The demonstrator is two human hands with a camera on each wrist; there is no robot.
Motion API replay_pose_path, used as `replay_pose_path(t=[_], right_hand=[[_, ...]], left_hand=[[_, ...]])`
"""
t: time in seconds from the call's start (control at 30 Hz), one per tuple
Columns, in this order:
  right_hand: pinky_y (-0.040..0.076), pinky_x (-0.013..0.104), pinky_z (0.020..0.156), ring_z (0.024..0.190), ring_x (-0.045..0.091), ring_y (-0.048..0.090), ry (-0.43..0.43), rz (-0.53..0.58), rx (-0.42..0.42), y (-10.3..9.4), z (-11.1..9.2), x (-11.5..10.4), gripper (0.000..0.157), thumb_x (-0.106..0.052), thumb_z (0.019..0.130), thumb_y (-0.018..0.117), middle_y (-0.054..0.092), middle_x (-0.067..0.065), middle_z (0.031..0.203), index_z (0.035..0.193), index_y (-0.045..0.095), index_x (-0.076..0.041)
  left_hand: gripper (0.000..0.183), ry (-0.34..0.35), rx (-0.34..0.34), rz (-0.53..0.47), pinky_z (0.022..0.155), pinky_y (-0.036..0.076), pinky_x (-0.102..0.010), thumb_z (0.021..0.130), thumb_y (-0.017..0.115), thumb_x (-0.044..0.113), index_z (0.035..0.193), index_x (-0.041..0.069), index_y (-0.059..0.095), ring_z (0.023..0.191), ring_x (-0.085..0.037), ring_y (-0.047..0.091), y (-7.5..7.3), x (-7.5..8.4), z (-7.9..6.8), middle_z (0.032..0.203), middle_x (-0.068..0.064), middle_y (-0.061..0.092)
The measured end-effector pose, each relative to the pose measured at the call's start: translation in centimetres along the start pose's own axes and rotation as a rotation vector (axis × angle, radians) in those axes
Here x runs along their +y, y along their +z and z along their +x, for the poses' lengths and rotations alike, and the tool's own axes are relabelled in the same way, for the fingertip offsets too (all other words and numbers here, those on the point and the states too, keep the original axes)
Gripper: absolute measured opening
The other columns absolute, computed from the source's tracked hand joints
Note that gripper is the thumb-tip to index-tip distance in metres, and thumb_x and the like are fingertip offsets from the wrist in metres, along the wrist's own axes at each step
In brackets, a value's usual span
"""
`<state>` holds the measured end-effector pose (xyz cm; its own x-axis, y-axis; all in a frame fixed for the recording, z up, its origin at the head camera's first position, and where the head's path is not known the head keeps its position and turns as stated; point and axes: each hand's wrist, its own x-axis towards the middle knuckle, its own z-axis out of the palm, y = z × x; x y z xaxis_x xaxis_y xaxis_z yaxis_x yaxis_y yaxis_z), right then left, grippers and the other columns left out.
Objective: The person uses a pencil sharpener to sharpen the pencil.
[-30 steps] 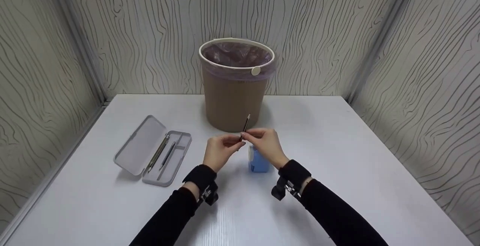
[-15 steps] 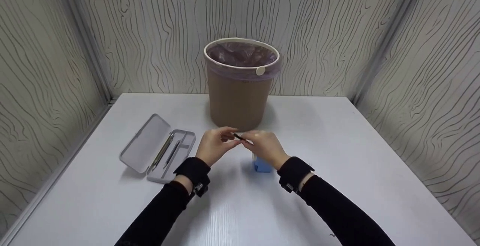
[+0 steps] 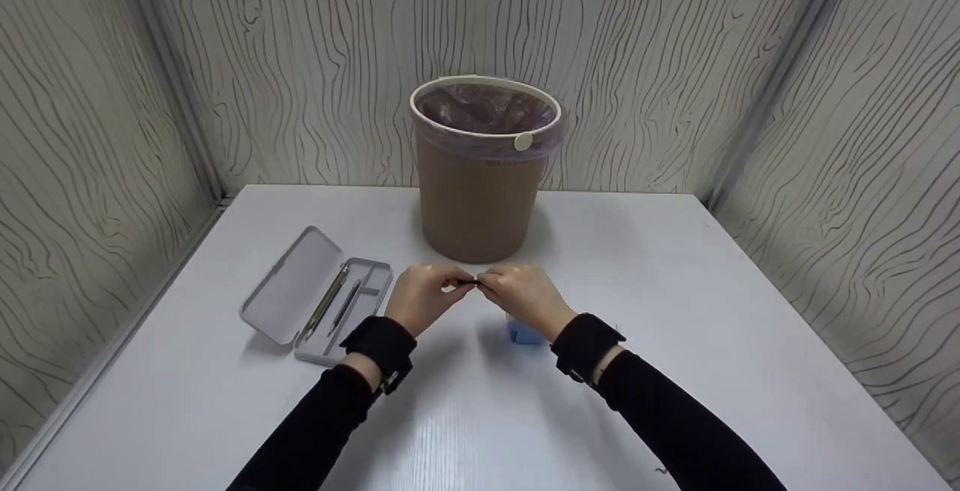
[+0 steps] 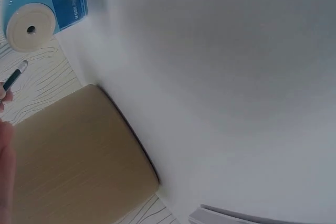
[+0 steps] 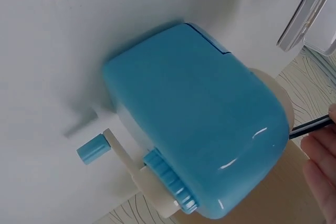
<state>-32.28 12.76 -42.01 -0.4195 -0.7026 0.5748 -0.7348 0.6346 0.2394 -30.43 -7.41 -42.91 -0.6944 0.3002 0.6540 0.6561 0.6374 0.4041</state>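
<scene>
A dark pencil (image 3: pixel 468 282) lies almost level between my two hands, in front of the bin. On one side my left hand (image 3: pixel 422 297) pinches it between thumb and fingers. My right hand (image 3: pixel 525 294) grips its other end, with the fingertips of both hands close together. In the left wrist view, one pale end of the pencil (image 4: pixel 14 75) sticks out past the fingers. Below the right hand stands a blue pencil sharpener (image 3: pixel 526 333), partly covered by that hand. Its crank (image 5: pixel 126 161) and round cream front (image 4: pixel 30 27) with a hole show in the wrist views.
To the left, an open grey pencil case (image 3: pixel 292 288) holds a few pencils or pens (image 3: pixel 328 300). A brown bin (image 3: pixel 480 206) with a purple liner stands behind the hands. Patterned walls (image 3: pixel 337 64) enclose the white table (image 3: pixel 480 431) at the back and sides.
The pencil has turned from pointing up toward the bin to lying nearly level between the hands. The left hand has shifted slightly left, and the right hand now covers more of the sharpener.
</scene>
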Motion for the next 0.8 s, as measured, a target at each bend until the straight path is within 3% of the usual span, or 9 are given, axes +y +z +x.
replay_pose_path(t=[0.2, 0.43, 0.63, 0.8], right_hand=[[0.059, 0.028, 0.062, 0.072, 0.015, 0.073, 0.022, 0.037, -0.004, 0.2, -0.1, 0.4, 0.003, -0.013, 0.092, 0.075, 0.077, 0.0, 0.085, 0.091, 0.074, -0.01], [0.059, 0.027, 0.061, 0.071, 0.015, 0.073, -0.008, 0.035, 0.006, 0.8, -0.3, 0.7, 0.006, -0.008, 0.087, 0.079, 0.076, 0.0, 0.085, 0.091, 0.076, -0.011], [0.059, 0.026, 0.062, 0.073, 0.014, 0.073, -0.07, -0.02, -0.008, 1.1, 0.6, 0.3, 0.006, -0.009, 0.088, 0.079, 0.076, -0.001, 0.086, 0.092, 0.075, -0.012], [0.06, 0.024, 0.066, 0.078, 0.013, 0.074, -0.13, -0.073, -0.015, 2.2, 1.6, 0.0, 0.008, -0.007, 0.087, 0.078, 0.078, -0.002, 0.09, 0.093, 0.078, -0.012]], left_hand=[[0.007, -0.057, 0.081, -0.072, 0.072, 0.063, -0.028, 0.086, 0.081, 0.007, 0.092, 0.009, 0.082, 0.077, -0.016, 0.077, -0.3, -0.3, -0.9, 0.086, -0.005, 0.081], [0.009, -0.14, 0.078, -0.143, 0.076, 0.064, -0.027, 0.086, 0.08, 0.005, 0.094, 0.007, 0.082, 0.081, -0.018, 0.079, -0.7, -0.2, -2.0, 0.089, -0.008, 0.081], [0.011, -0.187, 0.064, -0.104, 0.077, 0.064, -0.029, 0.087, 0.08, 0.008, 0.098, 0.006, 0.081, 0.084, -0.018, 0.079, -1.4, 0.0, -3.1, 0.092, -0.007, 0.082], [0.018, -0.239, 0.058, 0.006, 0.077, 0.064, -0.035, 0.086, 0.082, 0.011, 0.103, 0.006, 0.08, 0.087, -0.019, 0.079, -3.0, -0.3, -4.5, 0.096, -0.008, 0.082]])
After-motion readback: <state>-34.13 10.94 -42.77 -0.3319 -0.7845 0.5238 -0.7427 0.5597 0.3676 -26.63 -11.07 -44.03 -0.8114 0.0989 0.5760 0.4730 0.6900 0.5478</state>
